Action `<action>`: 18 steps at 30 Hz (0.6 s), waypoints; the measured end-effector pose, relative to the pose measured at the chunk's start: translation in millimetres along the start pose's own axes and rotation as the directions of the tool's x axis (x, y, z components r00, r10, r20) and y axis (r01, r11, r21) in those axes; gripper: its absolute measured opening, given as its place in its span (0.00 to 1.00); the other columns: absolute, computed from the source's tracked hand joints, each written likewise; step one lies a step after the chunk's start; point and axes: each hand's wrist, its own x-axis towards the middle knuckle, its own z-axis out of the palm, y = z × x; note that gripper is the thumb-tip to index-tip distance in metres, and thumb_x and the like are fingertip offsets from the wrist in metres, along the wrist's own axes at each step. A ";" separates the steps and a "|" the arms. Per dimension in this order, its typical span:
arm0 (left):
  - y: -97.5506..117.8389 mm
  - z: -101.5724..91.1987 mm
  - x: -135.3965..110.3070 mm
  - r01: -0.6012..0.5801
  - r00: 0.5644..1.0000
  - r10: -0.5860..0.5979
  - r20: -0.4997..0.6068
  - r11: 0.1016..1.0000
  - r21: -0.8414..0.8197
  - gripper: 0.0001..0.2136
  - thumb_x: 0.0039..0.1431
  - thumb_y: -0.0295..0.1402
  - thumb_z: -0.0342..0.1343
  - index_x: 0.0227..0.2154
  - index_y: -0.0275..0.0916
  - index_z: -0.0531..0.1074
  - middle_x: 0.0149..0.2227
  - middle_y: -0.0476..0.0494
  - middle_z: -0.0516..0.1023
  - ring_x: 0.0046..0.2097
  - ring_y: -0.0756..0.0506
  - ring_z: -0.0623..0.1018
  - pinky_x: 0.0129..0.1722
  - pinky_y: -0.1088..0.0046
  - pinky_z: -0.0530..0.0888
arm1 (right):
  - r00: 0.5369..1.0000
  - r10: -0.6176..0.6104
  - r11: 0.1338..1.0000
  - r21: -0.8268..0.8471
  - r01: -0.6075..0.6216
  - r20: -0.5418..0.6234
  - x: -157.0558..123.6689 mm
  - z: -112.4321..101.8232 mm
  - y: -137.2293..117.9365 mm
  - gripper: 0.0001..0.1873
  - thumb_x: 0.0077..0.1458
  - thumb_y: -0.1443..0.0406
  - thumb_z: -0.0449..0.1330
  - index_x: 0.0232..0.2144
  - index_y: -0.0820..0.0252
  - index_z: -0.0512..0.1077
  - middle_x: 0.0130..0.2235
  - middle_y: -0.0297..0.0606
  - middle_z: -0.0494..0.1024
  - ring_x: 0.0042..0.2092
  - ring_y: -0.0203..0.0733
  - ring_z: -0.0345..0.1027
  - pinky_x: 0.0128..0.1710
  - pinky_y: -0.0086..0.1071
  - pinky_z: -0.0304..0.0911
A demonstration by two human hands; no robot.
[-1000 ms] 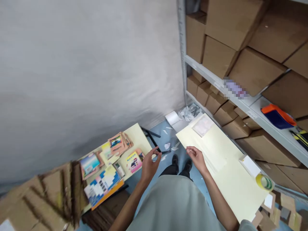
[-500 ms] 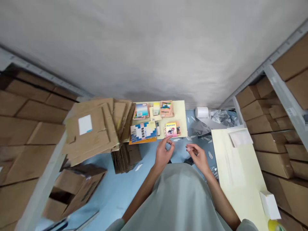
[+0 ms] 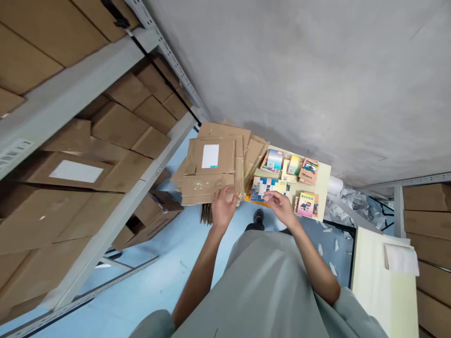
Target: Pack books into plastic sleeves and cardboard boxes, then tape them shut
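My left hand (image 3: 224,209) is at the front edge of a stack of flattened cardboard boxes (image 3: 207,182), its fingers loosely bent and thumb apart, with nothing visibly held. Whether the fingertips touch the cardboard I cannot tell. A white label (image 3: 210,156) is stuck on the top piece. My right hand (image 3: 282,207) hovers open, fingertips over the near edge of a blue and white book (image 3: 262,186). Right of it lies a pink and yellow booklet (image 3: 306,204). Behind are small stacks of booklets, one with a blue cover (image 3: 275,159) and one with a picture cover (image 3: 309,170).
Shelves of cardboard boxes (image 3: 120,124) rise on the left, with more boxes (image 3: 428,225) at the right. A white roll (image 3: 334,186) and crumpled paper (image 3: 347,211) lie beyond the pale table (image 3: 326,180). A second pale table (image 3: 373,281) stands at the right. An open carton (image 3: 151,220) sits on the floor.
The view has swung left, toward the cardboard stack. My left hand has moved from beside the pink booklet to the cardboard's front edge; my right hand has come over to the blue and white book.
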 end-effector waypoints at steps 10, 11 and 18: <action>-55.2 18.1 24.3 0.037 0.991 -0.062 0.121 0.979 0.198 0.27 0.61 0.39 0.66 0.61 0.35 0.73 0.68 0.19 0.71 0.70 0.24 0.71 0.70 0.42 0.67 | 0.974 0.056 0.974 -0.227 -0.005 0.218 62.6 72.5 29.3 0.10 0.62 0.59 0.67 0.42 0.55 0.84 0.43 0.40 0.88 0.45 0.48 0.84 0.51 0.42 0.78; -57.0 18.1 23.2 0.023 0.992 -0.048 0.120 0.981 0.195 0.24 0.62 0.40 0.64 0.59 0.36 0.75 0.68 0.21 0.72 0.70 0.25 0.72 0.69 0.44 0.69 | 0.974 0.058 0.973 -0.231 -0.006 0.221 64.0 73.3 31.9 0.09 0.62 0.60 0.67 0.42 0.54 0.85 0.43 0.40 0.89 0.45 0.49 0.84 0.51 0.42 0.78; -56.3 -5.8 34.7 0.015 0.992 -0.035 0.125 0.987 0.158 0.10 0.62 0.36 0.55 0.41 0.40 0.77 0.44 0.33 0.87 0.46 0.35 0.87 0.49 0.59 0.81 | 0.984 0.036 0.975 -0.223 0.004 0.177 66.8 74.6 40.6 0.08 0.62 0.64 0.66 0.42 0.55 0.85 0.42 0.38 0.89 0.45 0.47 0.84 0.52 0.40 0.77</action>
